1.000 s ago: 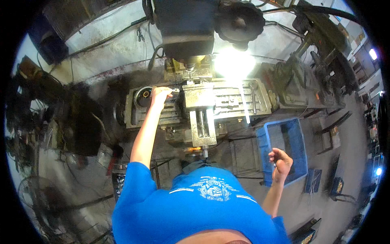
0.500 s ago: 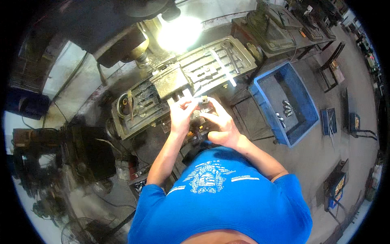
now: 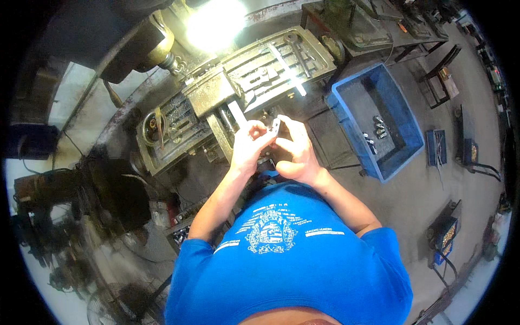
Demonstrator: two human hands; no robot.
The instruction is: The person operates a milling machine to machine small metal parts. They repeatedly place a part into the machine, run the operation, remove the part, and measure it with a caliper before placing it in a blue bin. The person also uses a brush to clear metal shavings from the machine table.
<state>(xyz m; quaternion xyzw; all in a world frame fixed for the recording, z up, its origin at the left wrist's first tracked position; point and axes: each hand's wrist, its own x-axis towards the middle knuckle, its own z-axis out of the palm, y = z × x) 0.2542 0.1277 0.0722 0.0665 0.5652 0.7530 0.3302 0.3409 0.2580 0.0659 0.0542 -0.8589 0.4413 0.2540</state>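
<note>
A small metal block with holes in it (image 3: 275, 128) is pinched between my two hands, in front of the milling machine. My left hand (image 3: 250, 147) has its fingers closed and the thumb against the block's left side. From the other side my right hand (image 3: 298, 154) grips the block between thumb and forefinger, its fingers bent. Just beyond my left hand, a pale flat strip (image 3: 236, 114) sticks out from the vise (image 3: 212, 95); I cannot tell whether it touches the hand. The vise sits on the slotted machine table (image 3: 254, 76).
A bright lamp (image 3: 216, 24) shines behind the table. On the table lie a wrench (image 3: 298, 54) and a long flat bar (image 3: 287, 70). The spindle (image 3: 172, 62) hangs at the back left. A blue bin (image 3: 346, 116) with several metal parts stands to the right.
The block has been turned in my fingers, showing a narrower, holed face. My hands sit slightly farther from the vise, and the whole view has shifted a little.
</note>
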